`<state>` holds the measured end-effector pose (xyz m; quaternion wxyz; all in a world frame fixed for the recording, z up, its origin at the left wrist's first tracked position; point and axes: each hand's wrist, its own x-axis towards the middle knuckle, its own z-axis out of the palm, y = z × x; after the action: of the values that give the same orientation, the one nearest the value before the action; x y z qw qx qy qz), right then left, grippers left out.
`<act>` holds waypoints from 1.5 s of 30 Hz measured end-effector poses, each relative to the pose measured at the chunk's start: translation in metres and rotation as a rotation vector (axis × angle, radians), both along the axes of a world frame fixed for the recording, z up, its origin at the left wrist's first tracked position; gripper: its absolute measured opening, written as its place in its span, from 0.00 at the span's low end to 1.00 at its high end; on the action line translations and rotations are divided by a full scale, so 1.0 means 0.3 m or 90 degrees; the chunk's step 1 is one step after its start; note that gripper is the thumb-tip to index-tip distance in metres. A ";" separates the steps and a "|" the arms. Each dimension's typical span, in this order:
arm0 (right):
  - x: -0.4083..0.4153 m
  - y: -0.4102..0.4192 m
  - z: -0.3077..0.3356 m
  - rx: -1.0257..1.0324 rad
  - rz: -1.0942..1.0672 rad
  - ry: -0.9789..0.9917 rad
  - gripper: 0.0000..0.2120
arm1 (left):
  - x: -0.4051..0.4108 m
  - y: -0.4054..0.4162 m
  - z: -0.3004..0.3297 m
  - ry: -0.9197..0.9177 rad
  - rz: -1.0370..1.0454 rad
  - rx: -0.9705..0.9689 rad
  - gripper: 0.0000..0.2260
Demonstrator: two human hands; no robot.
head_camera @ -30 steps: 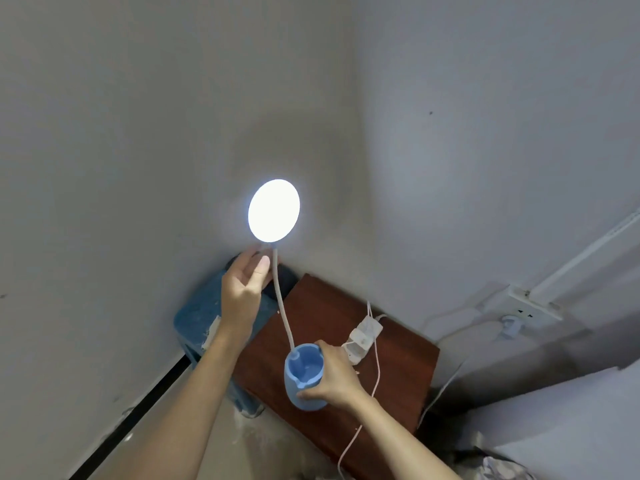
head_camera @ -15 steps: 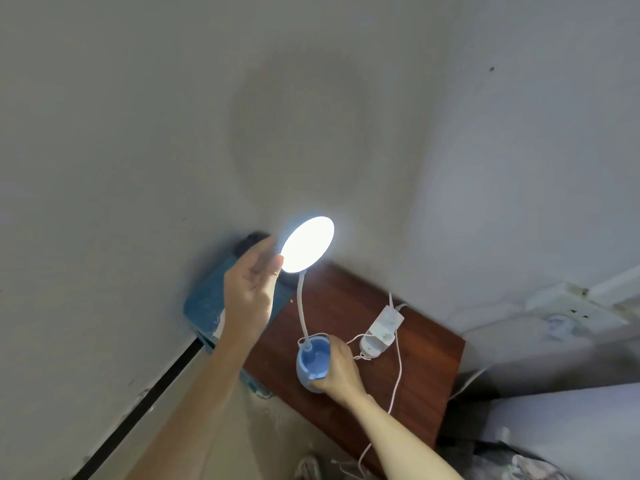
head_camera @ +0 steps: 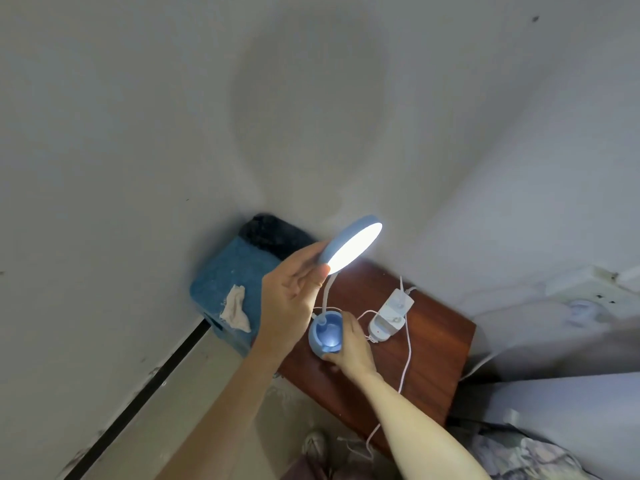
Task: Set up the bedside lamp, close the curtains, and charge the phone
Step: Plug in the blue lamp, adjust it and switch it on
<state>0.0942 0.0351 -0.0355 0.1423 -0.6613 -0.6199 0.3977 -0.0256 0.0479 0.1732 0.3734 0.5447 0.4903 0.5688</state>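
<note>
Lit lamp head (head_camera: 351, 249) tilted down-right, neck (head_camera: 328, 292) upright

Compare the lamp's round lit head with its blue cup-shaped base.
The round lit lamp head is a flat, tilted, glowing disc pinched by the left hand; the blue cup-shaped base is deep, unlit and gripped by the right hand. Both have blue shells.

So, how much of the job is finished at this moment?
Done: the lamp is lit and its base sits on the bedside table. In hand: the right hand holds the base while the left hand tilts the lamp head. Left: no curtains or phone are in view; a white charger lies on the table.
</note>
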 end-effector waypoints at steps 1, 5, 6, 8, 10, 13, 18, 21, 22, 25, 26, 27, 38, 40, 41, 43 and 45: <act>0.000 0.003 -0.002 0.002 -0.004 -0.007 0.42 | 0.002 -0.006 -0.001 -0.005 0.001 -0.003 0.15; -0.010 0.001 0.006 0.011 -0.004 -0.027 0.45 | 0.001 -0.022 -0.002 -0.015 -0.005 -0.012 0.14; -0.010 -0.003 0.011 0.010 0.000 -0.024 0.46 | -0.002 -0.023 -0.004 -0.019 -0.010 -0.017 0.13; -0.004 -0.012 0.018 0.008 0.014 -0.025 0.47 | -0.006 -0.025 -0.003 -0.032 -0.012 -0.029 0.13; 0.010 -0.021 0.029 0.022 0.029 -0.031 0.45 | -0.007 -0.026 -0.004 -0.040 -0.012 -0.033 0.12; 0.038 -0.041 0.057 0.057 0.045 -0.052 0.38 | -0.003 -0.035 0.002 -0.020 -0.022 -0.038 0.12; 0.063 -0.067 0.131 0.123 0.056 -0.120 0.27 | -0.012 -0.055 -0.015 0.022 -0.024 -0.036 0.14; 0.069 -0.074 0.174 0.158 0.046 -0.150 0.26 | -0.024 -0.068 -0.035 0.102 -0.002 -0.018 0.13; 0.070 -0.073 0.190 0.169 0.042 -0.159 0.25 | -0.029 -0.070 -0.045 0.140 0.006 -0.006 0.13; 0.069 -0.065 0.244 0.201 0.034 -0.182 0.24 | -0.043 -0.074 -0.070 0.260 0.007 0.025 0.14; 0.067 -0.063 0.262 0.211 0.033 -0.188 0.24 | -0.046 -0.080 -0.076 0.304 0.005 0.033 0.14; 0.066 -0.062 0.277 0.222 0.035 -0.190 0.24 | -0.049 -0.086 -0.080 0.349 0.006 0.039 0.15; 0.009 -0.132 0.344 0.349 0.149 -0.140 0.23 | -0.066 -0.253 -0.202 0.709 0.151 -0.142 0.22; -0.001 -0.153 0.347 0.364 0.187 -0.121 0.24 | -0.069 -0.311 -0.222 0.710 0.179 -0.181 0.24; -0.006 -0.166 0.347 0.375 0.208 -0.113 0.24 | -0.070 -0.342 -0.231 0.703 0.198 -0.193 0.24; -0.018 -0.202 0.345 0.382 0.247 -0.089 0.25 | -0.067 -0.423 -0.242 0.689 0.243 -0.227 0.24; -0.037 -0.246 0.342 0.368 0.293 -0.062 0.25 | -0.061 -0.517 -0.256 0.684 0.295 -0.269 0.24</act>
<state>0.0830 -0.0386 0.0672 0.2002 -0.4551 -0.8452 0.1960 -0.0439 -0.1071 0.0966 0.0409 0.5485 0.8173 0.1721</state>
